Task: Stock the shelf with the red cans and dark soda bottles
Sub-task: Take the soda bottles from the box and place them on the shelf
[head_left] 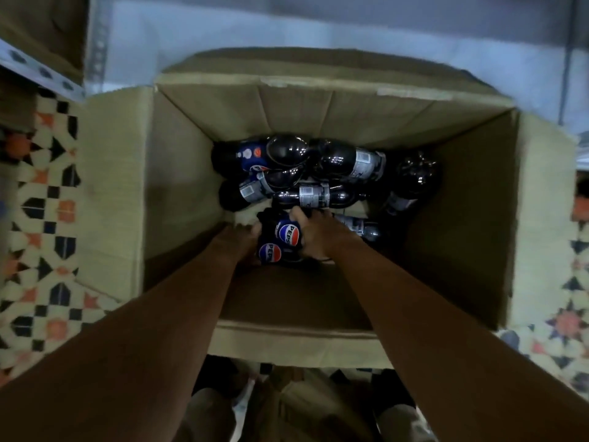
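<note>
Both hands reach deep into the cardboard box (178, 173): the left hand (253, 232) and right hand (314, 232) grip two dark soda bottles (283, 240) together; squeezed between palms, one could slip out.

sleeves: we see none; both forearms (398, 301) are bare
trousers (299, 406): khaki, at 6 o'clock
shoes (216, 378): dark, blurred, we can tell no more

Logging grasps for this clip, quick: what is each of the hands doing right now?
Left hand: mostly hidden behind the bottles; grip cannot be told.
Right hand: fingers curled round the bottles, holding them inside the box.
</note>
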